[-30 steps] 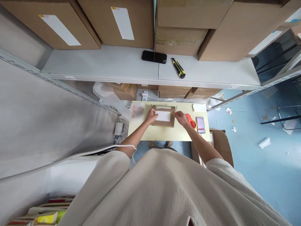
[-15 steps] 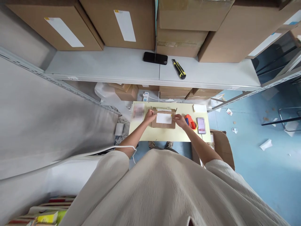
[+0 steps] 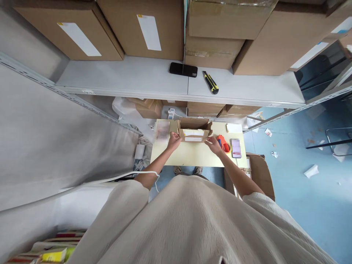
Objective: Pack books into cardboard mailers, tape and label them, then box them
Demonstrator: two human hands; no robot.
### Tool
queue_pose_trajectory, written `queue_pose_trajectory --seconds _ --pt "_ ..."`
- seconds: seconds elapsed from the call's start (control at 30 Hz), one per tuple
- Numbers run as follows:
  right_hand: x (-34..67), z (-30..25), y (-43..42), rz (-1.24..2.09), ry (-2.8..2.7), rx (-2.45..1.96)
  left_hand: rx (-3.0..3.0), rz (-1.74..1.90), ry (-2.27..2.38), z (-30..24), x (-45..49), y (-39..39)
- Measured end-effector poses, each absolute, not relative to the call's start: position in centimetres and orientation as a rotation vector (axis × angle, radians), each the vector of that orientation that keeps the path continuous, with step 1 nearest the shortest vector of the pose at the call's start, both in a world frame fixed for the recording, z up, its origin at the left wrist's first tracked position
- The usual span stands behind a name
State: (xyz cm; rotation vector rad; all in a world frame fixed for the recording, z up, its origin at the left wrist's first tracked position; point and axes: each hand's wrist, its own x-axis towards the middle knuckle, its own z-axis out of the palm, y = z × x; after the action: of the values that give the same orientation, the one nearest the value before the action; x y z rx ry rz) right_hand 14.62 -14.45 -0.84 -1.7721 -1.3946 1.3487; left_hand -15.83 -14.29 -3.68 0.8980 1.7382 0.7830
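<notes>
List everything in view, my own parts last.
Table: one, pale yellow, centre
Open box: one, brown, table
Tool: one, orange, table
Lit phone: one, pale, table
Flat piece: one, white, table
Shelf: one, grey, beyond table
Shelf boxes: several, brown, shelf
Dark phone: one, black, shelf
Cutter: one, yellow-black, shelf
Cable: one, white, left
Carton: one, brown, table's right
Scraps: several, mostly white, floor
Shirt: one, beige, bottom
Left grip: one, box's left corner
Right grip: one, box's right corner

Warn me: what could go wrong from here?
The right hand sits close beside the red tape dispenser and could knock it toward the lit phone.
It and the left hand hold the open box only at near corners, so it might tip.
The cutter lies near the front of the shelf; a bump might drop it.
</notes>
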Motion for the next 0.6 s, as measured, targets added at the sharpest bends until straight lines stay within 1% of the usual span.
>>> queue_pose_trajectory --seconds 0.1,0.17,0.27,0.33,0.4,0.5,0.6 --pt "15.3 -1.3 -15.0 1.358 -1.391 -1.802 0.926 0.75 1.75 -3.6 -16.4 -15.2" --pt "16.1 -1.2 -14.9 1.327 -1.387 -1.847 1.027 0.753 1.84 -2.8 -17.1 -15.4" --pt "16.9 -0.1 -14.0 1.117 -1.43 -1.916 1.331 0.834 1.936 -0.7 -18.1 -14.7" --pt "16.9 1.0 -12.8 0.936 -1.51 -1.892 1.561 0.84 1.823 0.9 -18.2 -13.5" --pt "16.3 2.3 -11.0 0.834 -1.629 -1.786 1.702 0.781 1.699 2.1 -17.8 -11.8" --pt "14.4 3.7 -8.1 0.819 -1.853 -1.636 1.807 0.735 1.584 2.8 -16.3 -9.1" --pt "12.8 3.9 -6.0 0.837 -2.015 -1.681 1.8 0.603 1.602 2.4 -14.8 -7.5"
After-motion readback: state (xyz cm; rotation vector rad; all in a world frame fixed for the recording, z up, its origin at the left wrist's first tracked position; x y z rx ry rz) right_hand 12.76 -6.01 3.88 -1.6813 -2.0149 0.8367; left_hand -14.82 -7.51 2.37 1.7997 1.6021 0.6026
